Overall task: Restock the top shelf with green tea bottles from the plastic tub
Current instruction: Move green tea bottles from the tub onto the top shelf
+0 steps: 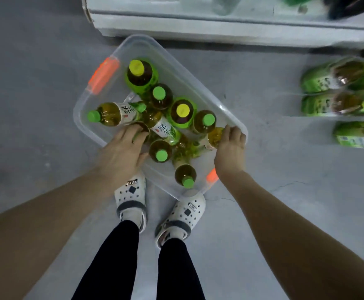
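Observation:
A clear plastic tub with orange handles sits on the grey floor in front of my feet. It holds several green tea bottles, some upright, some lying down, such as one on its side at the left. My left hand reaches into the tub's near-left side, and its fingers curl round the top of an upright bottle. My right hand is at the tub's right rim, and its fingers wrap a lying bottle.
The white base of a shelf unit runs along the top, just behind the tub. Shrink-wrapped packs of green tea bottles lie on the floor at the right. My two white clogs stand right against the tub's near edge.

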`<state>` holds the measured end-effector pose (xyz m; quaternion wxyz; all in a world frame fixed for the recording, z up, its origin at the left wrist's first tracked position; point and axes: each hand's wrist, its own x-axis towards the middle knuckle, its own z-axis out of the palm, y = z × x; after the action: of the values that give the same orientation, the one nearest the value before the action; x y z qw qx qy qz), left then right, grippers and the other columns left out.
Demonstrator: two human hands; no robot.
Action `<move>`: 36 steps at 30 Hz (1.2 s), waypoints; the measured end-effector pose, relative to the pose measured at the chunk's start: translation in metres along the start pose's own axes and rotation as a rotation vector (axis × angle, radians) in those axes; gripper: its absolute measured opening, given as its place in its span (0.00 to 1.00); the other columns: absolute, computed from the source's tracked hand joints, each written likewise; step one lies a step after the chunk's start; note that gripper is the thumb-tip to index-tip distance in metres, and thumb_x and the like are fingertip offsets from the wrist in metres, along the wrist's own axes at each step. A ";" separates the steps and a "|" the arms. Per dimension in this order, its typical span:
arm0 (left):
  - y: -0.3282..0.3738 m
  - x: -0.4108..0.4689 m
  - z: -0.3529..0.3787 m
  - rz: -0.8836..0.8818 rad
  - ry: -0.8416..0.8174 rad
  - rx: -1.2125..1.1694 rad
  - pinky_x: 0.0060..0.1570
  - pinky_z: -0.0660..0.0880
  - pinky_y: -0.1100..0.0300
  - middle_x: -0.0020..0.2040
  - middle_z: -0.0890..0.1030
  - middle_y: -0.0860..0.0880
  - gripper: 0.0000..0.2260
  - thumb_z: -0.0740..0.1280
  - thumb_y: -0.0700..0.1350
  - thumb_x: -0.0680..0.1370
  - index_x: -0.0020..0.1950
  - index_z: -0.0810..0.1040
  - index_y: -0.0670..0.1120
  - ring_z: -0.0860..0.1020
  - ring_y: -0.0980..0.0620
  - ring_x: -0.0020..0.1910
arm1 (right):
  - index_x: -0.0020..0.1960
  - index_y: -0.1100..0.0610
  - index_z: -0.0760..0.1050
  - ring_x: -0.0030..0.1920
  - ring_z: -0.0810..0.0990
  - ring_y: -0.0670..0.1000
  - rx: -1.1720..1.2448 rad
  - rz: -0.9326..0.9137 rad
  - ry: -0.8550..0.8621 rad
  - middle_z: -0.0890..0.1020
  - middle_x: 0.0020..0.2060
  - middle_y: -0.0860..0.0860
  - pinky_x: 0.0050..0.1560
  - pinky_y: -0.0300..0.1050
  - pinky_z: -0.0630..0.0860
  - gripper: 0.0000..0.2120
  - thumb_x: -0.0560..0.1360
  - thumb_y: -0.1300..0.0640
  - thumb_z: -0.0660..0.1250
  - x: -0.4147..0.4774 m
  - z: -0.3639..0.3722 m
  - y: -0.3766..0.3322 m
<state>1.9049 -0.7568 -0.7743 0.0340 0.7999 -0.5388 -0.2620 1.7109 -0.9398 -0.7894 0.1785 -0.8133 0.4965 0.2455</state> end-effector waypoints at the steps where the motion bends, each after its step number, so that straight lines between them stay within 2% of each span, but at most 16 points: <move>1: -0.001 0.001 0.001 -0.006 -0.019 -0.005 0.62 0.73 0.41 0.62 0.75 0.35 0.23 0.74 0.41 0.71 0.64 0.76 0.35 0.72 0.35 0.63 | 0.72 0.69 0.60 0.64 0.66 0.64 0.009 0.011 -0.002 0.65 0.66 0.66 0.65 0.51 0.63 0.30 0.72 0.72 0.64 -0.001 0.000 0.000; 3: -0.005 0.005 0.002 -0.021 -0.050 -0.020 0.61 0.74 0.39 0.63 0.74 0.35 0.23 0.74 0.40 0.72 0.65 0.75 0.34 0.72 0.33 0.63 | 0.68 0.70 0.64 0.60 0.67 0.63 -0.054 -0.018 -0.003 0.67 0.63 0.65 0.62 0.50 0.66 0.31 0.67 0.74 0.68 0.001 -0.002 0.000; 7: -0.006 0.011 -0.001 -0.051 -0.100 -0.052 0.56 0.76 0.38 0.64 0.73 0.35 0.22 0.73 0.40 0.73 0.65 0.75 0.35 0.73 0.33 0.62 | 0.62 0.65 0.68 0.57 0.70 0.63 -0.215 -0.064 0.038 0.70 0.59 0.64 0.56 0.50 0.68 0.18 0.72 0.71 0.62 0.009 -0.006 0.006; 10: -0.007 0.014 -0.002 -0.053 -0.100 -0.062 0.51 0.78 0.38 0.63 0.74 0.36 0.21 0.73 0.39 0.73 0.63 0.76 0.35 0.73 0.34 0.61 | 0.62 0.63 0.68 0.59 0.70 0.61 -0.335 -0.155 -0.083 0.71 0.60 0.62 0.59 0.49 0.68 0.16 0.75 0.66 0.62 -0.004 0.003 0.007; 13: -0.006 0.017 -0.002 -0.057 -0.094 -0.068 0.54 0.77 0.38 0.62 0.74 0.36 0.20 0.73 0.39 0.73 0.62 0.76 0.35 0.73 0.33 0.60 | 0.70 0.62 0.63 0.61 0.71 0.58 -0.245 -0.189 -0.202 0.75 0.59 0.57 0.60 0.48 0.69 0.23 0.76 0.67 0.63 -0.021 0.019 0.005; 15: -0.005 0.018 0.000 -0.062 -0.087 -0.061 0.55 0.76 0.39 0.61 0.74 0.36 0.20 0.74 0.39 0.72 0.62 0.77 0.35 0.74 0.33 0.59 | 0.74 0.60 0.60 0.61 0.72 0.57 -0.184 -0.211 -0.215 0.76 0.60 0.56 0.61 0.47 0.68 0.27 0.77 0.65 0.64 -0.025 0.026 0.001; 18: -0.004 0.020 0.003 -0.064 -0.076 -0.052 0.55 0.75 0.41 0.60 0.75 0.36 0.19 0.74 0.40 0.72 0.61 0.77 0.35 0.74 0.33 0.58 | 0.75 0.57 0.61 0.61 0.74 0.59 -0.136 -0.244 -0.255 0.74 0.63 0.56 0.61 0.48 0.68 0.26 0.79 0.56 0.66 -0.020 0.028 -0.003; 20: -0.006 0.020 0.003 -0.085 -0.080 -0.061 0.55 0.75 0.41 0.60 0.75 0.36 0.20 0.73 0.41 0.73 0.62 0.77 0.35 0.74 0.33 0.58 | 0.74 0.55 0.63 0.61 0.74 0.60 -0.077 -0.245 -0.260 0.73 0.65 0.55 0.61 0.48 0.69 0.24 0.80 0.54 0.65 -0.016 0.025 -0.004; 25: 0.002 0.021 -0.009 -0.086 -0.109 -0.146 0.63 0.71 0.43 0.66 0.73 0.38 0.25 0.72 0.44 0.75 0.70 0.72 0.40 0.72 0.36 0.64 | 0.69 0.58 0.69 0.56 0.76 0.61 0.180 -0.234 -0.124 0.78 0.60 0.56 0.57 0.49 0.68 0.22 0.79 0.53 0.67 -0.029 -0.004 -0.003; 29: 0.028 0.019 -0.031 0.023 -0.159 -0.227 0.72 0.62 0.45 0.72 0.69 0.44 0.34 0.74 0.52 0.73 0.76 0.65 0.46 0.66 0.43 0.71 | 0.60 0.60 0.74 0.48 0.77 0.58 0.408 -0.352 0.145 0.82 0.49 0.54 0.46 0.50 0.73 0.19 0.78 0.47 0.68 -0.058 -0.056 -0.009; 31: 0.046 0.021 -0.043 0.116 -0.189 -0.245 0.75 0.57 0.46 0.74 0.67 0.46 0.41 0.76 0.57 0.70 0.78 0.62 0.47 0.63 0.45 0.74 | 0.58 0.57 0.74 0.46 0.78 0.54 0.563 -0.341 0.218 0.82 0.46 0.51 0.43 0.48 0.76 0.20 0.78 0.41 0.65 -0.068 -0.079 -0.020; 33: 0.060 0.024 -0.055 0.097 -0.199 -0.407 0.73 0.62 0.47 0.73 0.69 0.47 0.44 0.79 0.57 0.66 0.77 0.62 0.48 0.66 0.47 0.72 | 0.56 0.50 0.73 0.46 0.80 0.49 0.782 -0.252 0.159 0.81 0.44 0.45 0.43 0.43 0.77 0.18 0.77 0.37 0.62 -0.070 -0.096 -0.034; 35: 0.063 0.025 -0.061 0.012 -0.173 -0.545 0.62 0.73 0.48 0.64 0.78 0.49 0.40 0.79 0.55 0.66 0.73 0.66 0.50 0.76 0.48 0.63 | 0.54 0.46 0.73 0.46 0.82 0.44 1.031 -0.135 0.041 0.82 0.43 0.42 0.46 0.39 0.78 0.16 0.77 0.35 0.61 -0.064 -0.102 -0.044; 36: 0.061 0.024 -0.062 -0.019 -0.159 -0.557 0.57 0.76 0.49 0.60 0.80 0.50 0.36 0.79 0.55 0.66 0.70 0.68 0.51 0.79 0.48 0.58 | 0.54 0.46 0.74 0.48 0.82 0.43 1.155 -0.056 -0.004 0.82 0.44 0.42 0.49 0.40 0.79 0.16 0.78 0.36 0.59 -0.059 -0.100 -0.046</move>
<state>1.8885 -0.8173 -0.7095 0.2074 0.7417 -0.4396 -0.4621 1.7516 -0.9298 -0.6720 0.6008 -0.5963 0.5280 -0.0685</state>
